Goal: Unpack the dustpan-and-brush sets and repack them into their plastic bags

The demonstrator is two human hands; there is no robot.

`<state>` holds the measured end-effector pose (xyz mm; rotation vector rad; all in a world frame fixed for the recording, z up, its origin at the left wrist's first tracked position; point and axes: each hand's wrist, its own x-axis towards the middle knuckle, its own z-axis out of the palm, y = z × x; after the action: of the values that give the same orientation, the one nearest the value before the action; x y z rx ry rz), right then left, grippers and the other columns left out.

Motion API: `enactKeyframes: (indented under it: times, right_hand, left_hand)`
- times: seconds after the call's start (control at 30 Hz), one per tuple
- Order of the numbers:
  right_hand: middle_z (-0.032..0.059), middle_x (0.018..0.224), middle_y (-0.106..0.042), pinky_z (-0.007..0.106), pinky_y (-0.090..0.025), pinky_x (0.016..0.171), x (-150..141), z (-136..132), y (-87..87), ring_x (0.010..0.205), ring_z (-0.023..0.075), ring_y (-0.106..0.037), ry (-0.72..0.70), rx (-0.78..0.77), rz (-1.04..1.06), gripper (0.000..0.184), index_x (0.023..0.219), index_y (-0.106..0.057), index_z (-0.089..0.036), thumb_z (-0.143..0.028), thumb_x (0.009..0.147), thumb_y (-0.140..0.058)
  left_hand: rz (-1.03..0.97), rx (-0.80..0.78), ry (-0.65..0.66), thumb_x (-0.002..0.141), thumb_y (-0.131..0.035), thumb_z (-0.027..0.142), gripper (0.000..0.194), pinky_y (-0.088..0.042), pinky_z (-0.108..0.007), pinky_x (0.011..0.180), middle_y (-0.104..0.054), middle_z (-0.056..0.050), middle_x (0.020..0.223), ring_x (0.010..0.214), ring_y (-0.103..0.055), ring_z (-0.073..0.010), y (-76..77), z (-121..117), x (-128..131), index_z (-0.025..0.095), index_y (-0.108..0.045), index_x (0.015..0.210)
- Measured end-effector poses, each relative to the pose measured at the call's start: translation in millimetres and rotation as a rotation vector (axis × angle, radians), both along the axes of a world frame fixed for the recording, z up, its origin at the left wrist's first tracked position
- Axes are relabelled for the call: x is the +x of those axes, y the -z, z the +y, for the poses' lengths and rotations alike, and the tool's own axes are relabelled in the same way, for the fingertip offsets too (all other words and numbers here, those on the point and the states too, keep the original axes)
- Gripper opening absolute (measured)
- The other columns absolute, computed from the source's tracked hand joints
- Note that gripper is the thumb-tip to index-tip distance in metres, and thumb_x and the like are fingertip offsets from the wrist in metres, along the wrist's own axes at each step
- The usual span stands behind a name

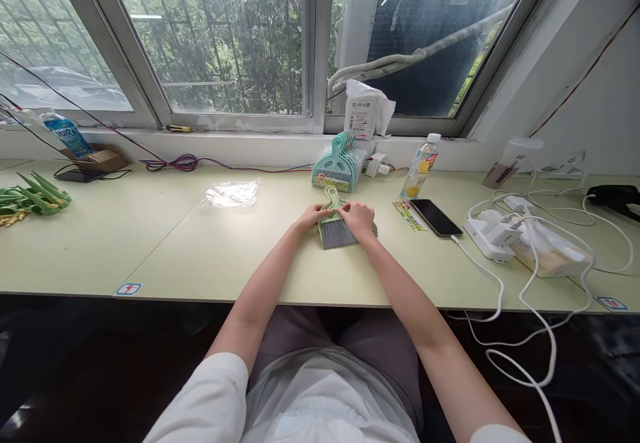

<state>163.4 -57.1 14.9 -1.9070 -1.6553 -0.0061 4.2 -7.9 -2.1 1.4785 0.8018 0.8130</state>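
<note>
A small green hand brush with grey bristles (337,235) lies on the table in front of me, its looped handle pointing to the window. Under it, a pale green dustpan shows only in part at the edges. My left hand (311,217) grips the brush from the left, with the thumb across its upper part. From the right, my right hand (359,220) closes over the same part and hides some of the bristles. Just beyond stands a row of teal brush and dustpan sets (334,166), partly in clear plastic, with a printed label on the front one.
Right of my hands are a printed card strip (409,216), a phone (436,217), a drink bottle (420,166) and a power strip (493,233) with trailing white cables. Clear plastic wrap (231,193) lies to the left. Green-leaved produce (37,195) sits far left.
</note>
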Motion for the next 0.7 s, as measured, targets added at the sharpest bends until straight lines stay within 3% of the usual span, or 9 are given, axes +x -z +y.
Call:
enactKeyframes:
  times: [0.13,0.27,0.33,0.47,0.7]
  right_hand:
    - [0.0087,0.113,-0.067,0.037,-0.035,0.09,20.8,24.6,-3.5,0.104,0.0242,-0.056,-0.049,0.049,0.166,0.037,0.102,-0.069,-0.023,-0.052,0.08,-0.061]
    - [0.0066,0.097,-0.072,0.03,-0.042,0.08,39.8,55.7,-1.7,0.09,0.0217,-0.06,-0.394,-0.293,0.532,0.049,0.094,-0.073,-0.016,-0.058,0.068,-0.069]
    - [0.0064,0.091,-0.072,0.029,-0.043,0.079,44.5,65.5,1.4,0.087,0.0211,-0.061,-0.465,-0.388,0.66,0.049,0.086,-0.074,-0.015,-0.058,0.063,-0.073]
    - [0.0067,0.091,-0.073,0.03,-0.043,0.081,44.2,72.1,6.2,0.09,0.0218,-0.061,-0.412,-0.389,0.757,0.047,0.079,-0.075,-0.015,-0.053,0.052,-0.081]
    - [0.0102,0.088,-0.074,0.034,-0.044,0.084,33.3,75.2,4.4,0.095,0.0265,-0.062,-0.243,-0.344,0.825,0.037,0.065,-0.073,-0.016,-0.038,0.04,-0.089]
  left_hand:
    - [-0.019,-0.083,0.039,0.065,-0.078,0.039,0.044,-0.047,-0.03,0.073,-0.071,-0.008,0.09,0.078,-0.064,-0.0187,-1.4,15.0,-5.9,0.012,-0.071,0.098]
    - [-0.013,-0.133,0.017,0.062,-0.08,0.039,0.043,-0.047,-0.031,0.074,-0.071,-0.009,0.089,0.079,-0.064,-0.0194,-3.6,28.8,-7.4,0.013,-0.072,0.096]
    - [-0.014,-0.143,0.021,0.061,-0.08,0.041,0.044,-0.047,-0.031,0.074,-0.071,-0.01,0.088,0.079,-0.064,-0.0199,-3.1,33.4,-7.0,0.012,-0.072,0.094]
    - [-0.059,-0.146,0.037,0.06,-0.08,0.042,0.046,-0.046,-0.031,0.073,-0.071,-0.01,0.088,0.078,-0.064,-0.0198,0.4,36.2,-7.1,0.012,-0.073,0.093]
    - [-0.024,-0.067,-0.07,0.057,-0.081,0.037,0.036,-0.044,-0.031,0.071,-0.071,-0.007,0.077,0.072,-0.061,-0.019,2.1,32.9,-7.3,0.012,-0.075,0.081]
